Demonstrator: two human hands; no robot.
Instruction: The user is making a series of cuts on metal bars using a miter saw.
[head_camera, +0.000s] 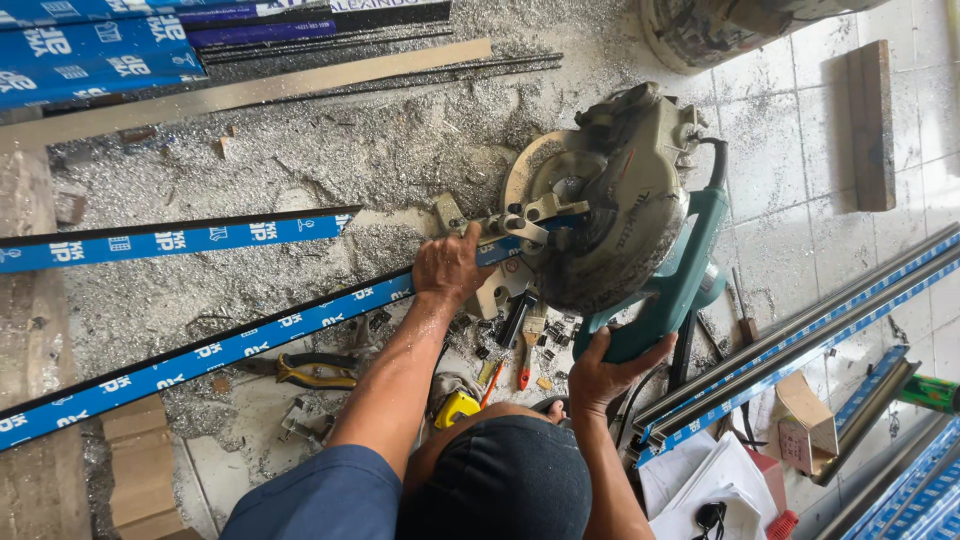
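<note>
Fingers (592, 352) of the right hand (600, 375) are wrapped tight around the teal handle (660, 310) of the mitre saw (610, 200), fully closed on it. Left hand (450, 268) lies flat, fingers spread and pressing down on the long blue-wrapped profile (210, 352), thumb pointing toward the saw blade guard (600, 215); it pins the piece, it does not wrap around it.

The profile goes under the saw from the left. Its long axis runs diagonal, from the lower left corner up-right to the blade, and the cut end points into the saw base.

Risk, in my judgement: the left hand is very near the blade, approx. just beside the guard, so a slip on the smooth wrapping could bring fingers into the cut. Also the long free end has no support far from the saw, so it may sag or twist and pinch the blade.

Left of the saw, a second blue profile (170, 240) lies near, apart from the first. Metal chips (330, 150) cover the floor behind the saw. In front of the saw: yellow-handled pliers (300, 370), small tools etc. Right of the saw, more profiles (800, 340) are stacked.
</note>
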